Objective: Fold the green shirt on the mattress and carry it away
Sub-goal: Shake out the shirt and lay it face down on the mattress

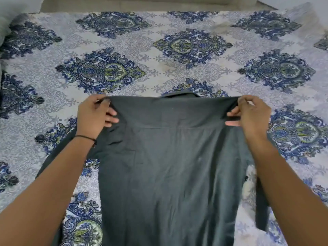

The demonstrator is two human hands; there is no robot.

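Head camera view: the left hand (94, 114) pinches one shoulder of the green shirt (170, 166) between thumb and fingers. A thin black band (85, 137) goes round that wrist. The right hand (252, 114) pinches the other shoulder the same way. The two hands are well apart, and the top edge of the shirt is pulled tight between them. The collar (179, 94) peeks up behind that edge. The shirt looks very dark green. Its back faces the camera. Its body hangs down toward the person, and one sleeve (260, 201) droops on the right. Under it all is the mattress (159, 55), covered with a blue and white flowery sheet.
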